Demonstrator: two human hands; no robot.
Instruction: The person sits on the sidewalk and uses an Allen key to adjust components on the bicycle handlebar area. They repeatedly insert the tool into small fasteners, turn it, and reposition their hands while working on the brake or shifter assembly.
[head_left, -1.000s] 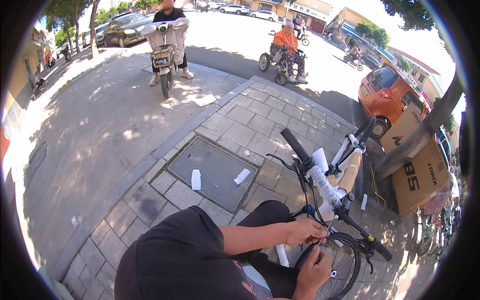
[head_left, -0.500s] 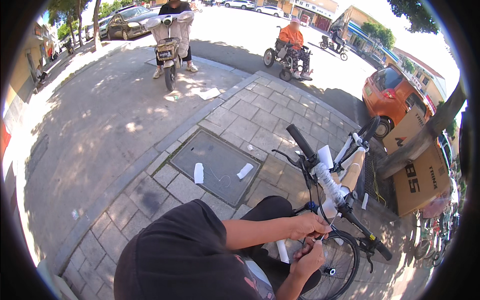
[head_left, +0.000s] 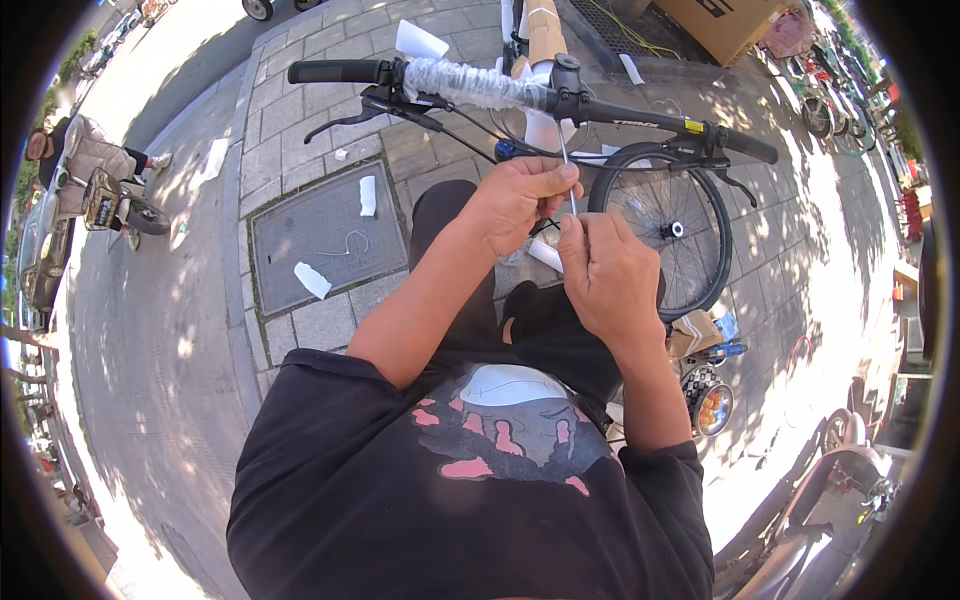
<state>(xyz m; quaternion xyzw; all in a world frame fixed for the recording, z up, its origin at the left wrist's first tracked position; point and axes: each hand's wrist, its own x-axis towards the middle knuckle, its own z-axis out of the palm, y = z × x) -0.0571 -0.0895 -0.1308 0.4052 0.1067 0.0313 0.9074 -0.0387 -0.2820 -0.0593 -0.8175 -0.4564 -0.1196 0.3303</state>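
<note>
My left hand [head_left: 520, 203] is closed, thumb and finger pinching the upper part of a thin pale strip [head_left: 572, 190]. Just below it, my right hand [head_left: 611, 274] is closed on the lower end of the same strip; I cannot tell its exact kind. Both hands are in front of a bicycle's black handlebar [head_left: 640, 116], whose left half is wrapped in clear bubble wrap [head_left: 478, 86]. Black cables loop down from the bar behind my fingers. To the right of my right hand stands the front wheel [head_left: 677, 229], partly hidden by that hand.
Pieces of white foam [head_left: 312, 281] lie on and around a grey manhole cover [head_left: 290, 235] at left. A cardboard box [head_left: 728, 25] stands far right. Near my right forearm are a small carton [head_left: 695, 333] and a round tin [head_left: 714, 409]. A person sits on a scooter [head_left: 125, 205] at far left.
The view has swung downward and to the right, so the bicycle and both hands appear higher and more central. Both hands still grip the thin strip.
</note>
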